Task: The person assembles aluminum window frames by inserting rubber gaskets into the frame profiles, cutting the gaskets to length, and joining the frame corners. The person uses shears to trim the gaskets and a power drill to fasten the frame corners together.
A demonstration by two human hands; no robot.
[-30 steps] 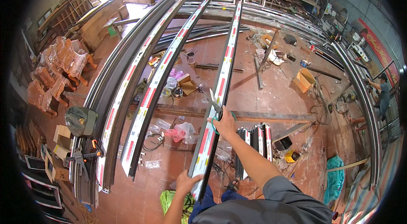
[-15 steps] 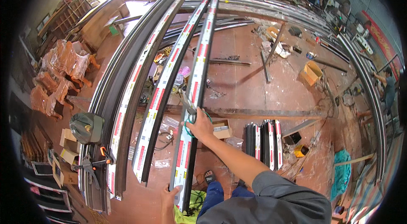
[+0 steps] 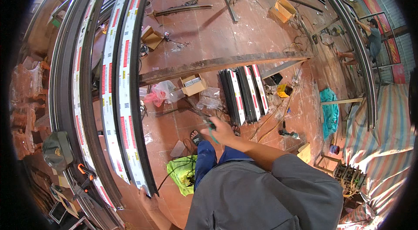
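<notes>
In my right hand (image 3: 223, 133) is a pair of scissors (image 3: 213, 135) with green handles. Its dark blades point away to the left, over the floor and clear of the profiles. At the near end of a long dark metal profile (image 3: 126, 77), my left hand (image 3: 149, 202) grips the tip with the thumb on top. White film with red patches covers the upper face of that profile. Just left of it runs a similar film-covered profile (image 3: 106, 86), and further left lies a stack of dark profiles (image 3: 65, 77).
A beam (image 3: 226, 62) crosses under the long profiles. Beyond my feet lie shorter film-covered profiles (image 3: 242, 95) and an open carton (image 3: 193, 85). A cap (image 3: 58, 149) and an orange-tipped clamp (image 3: 87, 172) rest on the left stack. Another person (image 3: 373, 40) is at the far right.
My right hand with the scissors has come away from the long profile, to the right. The long profile now lies closer to its neighbour on the left. The view has turned right and downward.
</notes>
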